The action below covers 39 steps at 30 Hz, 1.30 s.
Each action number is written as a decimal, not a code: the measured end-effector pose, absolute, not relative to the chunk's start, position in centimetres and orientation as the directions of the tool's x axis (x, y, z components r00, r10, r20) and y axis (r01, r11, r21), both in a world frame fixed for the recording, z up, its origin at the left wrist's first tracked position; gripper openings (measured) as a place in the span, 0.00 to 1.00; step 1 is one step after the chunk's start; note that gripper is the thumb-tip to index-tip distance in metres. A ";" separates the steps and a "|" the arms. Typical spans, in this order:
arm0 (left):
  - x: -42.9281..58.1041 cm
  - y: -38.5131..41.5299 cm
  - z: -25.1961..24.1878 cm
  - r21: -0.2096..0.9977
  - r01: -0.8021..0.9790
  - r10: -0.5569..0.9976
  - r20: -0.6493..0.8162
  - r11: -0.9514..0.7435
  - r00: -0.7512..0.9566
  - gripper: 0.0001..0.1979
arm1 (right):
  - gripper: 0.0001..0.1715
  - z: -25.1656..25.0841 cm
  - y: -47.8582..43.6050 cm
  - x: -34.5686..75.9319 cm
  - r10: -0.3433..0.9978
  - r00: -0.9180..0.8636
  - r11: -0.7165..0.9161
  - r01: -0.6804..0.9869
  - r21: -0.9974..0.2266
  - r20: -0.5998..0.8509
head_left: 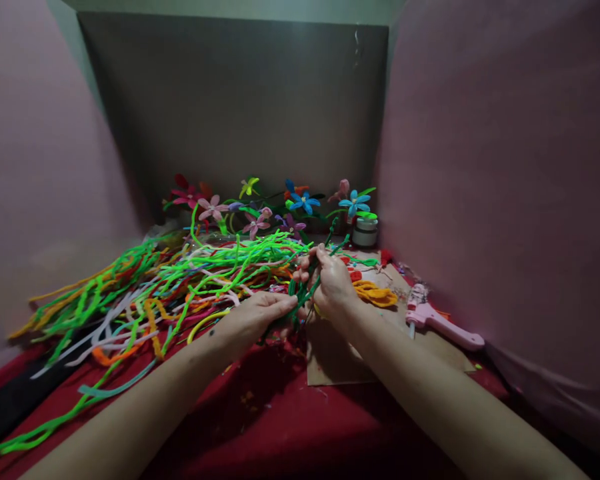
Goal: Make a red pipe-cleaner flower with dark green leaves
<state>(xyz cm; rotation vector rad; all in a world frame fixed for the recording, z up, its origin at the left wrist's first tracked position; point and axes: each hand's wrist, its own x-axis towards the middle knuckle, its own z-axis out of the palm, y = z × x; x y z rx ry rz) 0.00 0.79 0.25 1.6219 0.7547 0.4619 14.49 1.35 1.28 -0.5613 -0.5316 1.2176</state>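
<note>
Dark green pipe cleaners (303, 291) are bunched between my two hands, above the near edge of a brown cardboard sheet. My left hand (270, 307) pinches the lower part of the bunch between thumb and fingers. Closed around its upper part is my right hand (330, 277), and green ends stick up past its fingertips. Part of the bunch is hidden behind the fingers. Just left of my hands lies a big loose heap of bright green pipe cleaners (245, 257), mixed with orange, white and pink ones.
A pink glue gun (443, 323) rests on the cardboard (340, 360) at the right, near folded orange pipe cleaners (375, 293). Pipe-cleaner flowers (304, 202) line the back by a small jar (365, 232). Red cloth (280, 427) covers the table; pink walls (505, 167) flank it.
</note>
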 end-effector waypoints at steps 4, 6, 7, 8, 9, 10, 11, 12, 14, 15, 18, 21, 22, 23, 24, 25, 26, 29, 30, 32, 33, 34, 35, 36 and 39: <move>-0.5 0.7 0.2 0.974 0.219 0.723 -0.110 -0.059 0.682 0.20 | 0.16 0.9 1.3 14.8 0.962 0.253 0.262 -0.732 -0.629 0.106; -0.6 0.7 0.4 0.971 0.228 0.710 -0.107 -0.077 0.696 0.21 | 0.15 0.7 1.3 15.0 0.959 0.251 0.275 -0.737 -0.618 0.128; -0.7 0.7 0.5 0.965 0.245 0.697 -0.110 -0.097 0.709 0.21 | 0.15 0.6 1.3 15.1 0.958 0.251 0.283 -0.736 -0.615 0.141; -0.8 0.6 0.8 0.953 0.274 0.683 -0.115 -0.128 0.721 0.20 | 0.15 0.6 1.3 15.2 0.954 0.257 0.296 -0.730 -0.616 0.154; -0.9 0.5 1.1 0.934 0.315 0.675 -0.122 -0.170 0.728 0.19 | 0.15 0.7 1.3 15.4 0.950 0.264 0.310 -0.721 -0.620 0.167; -1.0 0.4 1.4 0.908 0.360 0.669 -0.131 -0.216 0.731 0.19 | 0.15 0.8 1.2 15.6 0.946 0.274 0.321 -0.712 -0.624 0.175; -1.2 0.3 1.7 0.877 0.402 0.667 -0.134 -0.265 0.733 0.18 | 0.15 1.0 1.2 15.9 0.943 0.283 0.329 -0.706 -0.627 0.176; -1.3 0.3 2.0 0.847 0.433 0.668 -0.132 -0.309 0.733 0.18 | 0.15 1.2 1.1 16.1 0.941 0.293 0.332 -0.706 -0.626 0.169; -1.6 0.4 2.3 0.802 0.472 0.671 -0.124 -0.366 0.731 0.18 | 0.17 1.7 1.0 16.6 0.946 0.298 0.314 -0.729 -0.609 0.131; -1.7 0.5 2.4 0.787 0.485 0.675 -0.122 -0.381 0.728 0.18 | 0.17 1.9 0.9 16.9 0.949 0.294 0.300 -0.746 -0.594 0.110; -1.9 0.7 2.2 0.737 0.533 0.694 -0.121 -0.416 0.710 0.18 | 0.18 2.3 0.8 17.4 0.955 0.291 0.273 -0.791 -0.547 0.057; -1.6 0.5 1.9 0.697 0.552 0.708 -0.090 -0.458 0.700 0.18 | 0.16 2.6 0.9 17.9 0.960 0.281 0.236 -0.828 -0.508 -0.012; -1.5 0.3 1.9 0.693 0.555 0.714 -0.083 -0.461 0.695 0.19 | 0.16 2.8 1.0 18.2 0.960 0.278 0.223 -0.839 -0.497 -0.039; -1.3 0.1 1.9 0.693 0.559 0.723 -0.078 -0.456 0.687 0.19 | 0.15 2.9 1.2 18.4 0.958 0.279 0.215 -0.846 -0.488 -0.061; -1.1 -0.2 2.0 0.697 0.562 0.732 -0.078 -0.446 0.677 0.19 | 0.15 3.1 1.3 18.7 0.956 0.283 0.212 -0.850 -0.482 -0.079; -0.9 -0.4 2.1 0.706 0.563 0.741 -0.080 -0.430 0.667 0.18 | 0.15 3.2 1.4 18.9 0.954 0.286 0.209 -0.852 -0.480 -0.093; -0.8 -0.6 2.1 0.722 0.557 0.747 -0.085 -0.410 0.659 0.18 | 0.15 3.3 1.5 19.1 0.952 0.289 0.206 -0.852 -0.481 -0.104; -0.5 -1.0 2.1 0.816 0.498 0.757 -0.120 -0.293 0.642 0.16 | 0.15 3.5 1.7 19.4 0.946 0.301 0.206 -0.848 -0.488 -0.124; -0.5 -1.1 2.0 0.862 0.456 0.752 -0.148 -0.220 0.643 0.16 | 0.15 3.7 1.8 19.4 0.942 0.312 0.215 -0.845 -0.489 -0.125; -0.5 -1.0 1.6 0.942 0.335 0.716 -0.211 -0.034 0.665 0.16 | 0.15 4.0 2.0 19.3 0.933 0.342 0.247 -0.835 -0.491 -0.112; -0.5 -1.0 1.3 0.962 0.267 0.688 -0.234 0.061 0.687 0.16 | 0.15 4.3 2.2 19.3 0.929 0.355 0.265 -0.830 -0.491 -0.100; -0.6 -1.0 1.1 0.968 0.206 0.658 -0.250 0.145 0.710 0.16 | 0.15 4.6 2.4 19.2 0.926 0.366 0.280 -0.826 -0.489 -0.088; -0.6 -0.9 0.9 0.965 0.157 0.632 -0.257 0.210 0.731 0.15 | 0.15 4.9 2.6 19.2 0.924 0.373 0.291 -0.824 -0.486 -0.079; -0.7 -0.9 0.7 0.960 0.120 0.616 -0.255 0.252 0.745 0.15 | 0.15 5.2 2.9 19.2 0.923 0.378 0.299 -0.823 -0.482 -0.073; -0.9 -0.7 0.4 0.956 0.019 0.631 -0.208 0.292 0.748 0.14 | 0.16 6.0 3.4 19.4 0.919 0.388 0.316 -0.826 -0.466 -0.064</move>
